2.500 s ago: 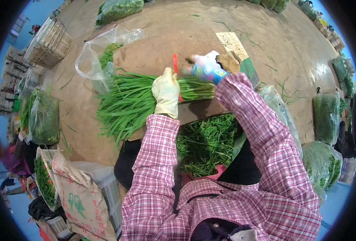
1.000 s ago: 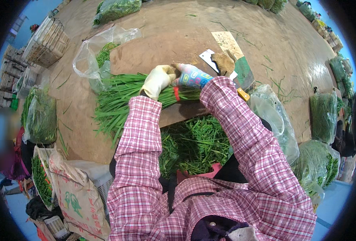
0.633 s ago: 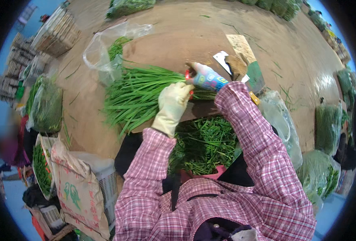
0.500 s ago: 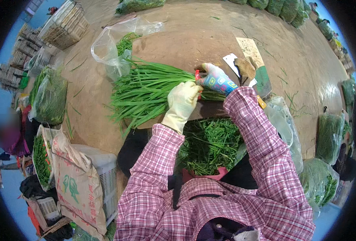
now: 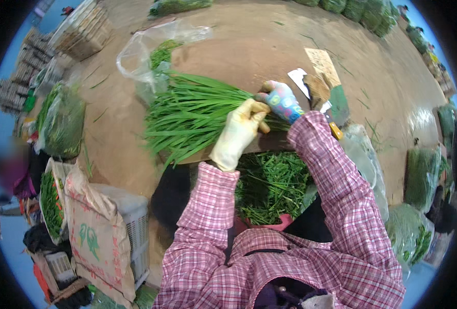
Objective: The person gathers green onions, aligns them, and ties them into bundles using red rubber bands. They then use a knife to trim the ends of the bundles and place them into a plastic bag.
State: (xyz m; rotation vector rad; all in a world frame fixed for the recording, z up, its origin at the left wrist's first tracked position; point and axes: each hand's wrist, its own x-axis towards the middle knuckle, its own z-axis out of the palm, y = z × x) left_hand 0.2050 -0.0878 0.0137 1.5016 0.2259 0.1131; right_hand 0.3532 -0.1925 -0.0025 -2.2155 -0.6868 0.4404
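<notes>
A thick bunch of long, flat green leaves that look like garlic chives (image 5: 195, 116) lies on a brown board (image 5: 223, 56), leaf ends fanned to the left. My left hand (image 5: 239, 131), in a pale yellow rubber glove, is closed over the stem part with fingers curled. Just beyond it and to the right, my right hand (image 5: 282, 100), in a colourfully patterned glove, is also closed at the stems; its fingertips are partly hidden. Both hands nearly touch. Stem ends show beneath my right wrist.
Loose greens (image 5: 272, 188) fill a container at my lap. Right of the board lie a knife with a yellow handle (image 5: 335, 131) and a brown piece (image 5: 317, 90). A clear bag (image 5: 136, 64) sits behind the chives. At left stand a white crate (image 5: 138, 232) and a paper sack (image 5: 92, 242).
The red band seen between my hands on the stems is now out of sight. My left fingers have shifted slightly right and loosened a little; my right hand has turned slightly.
</notes>
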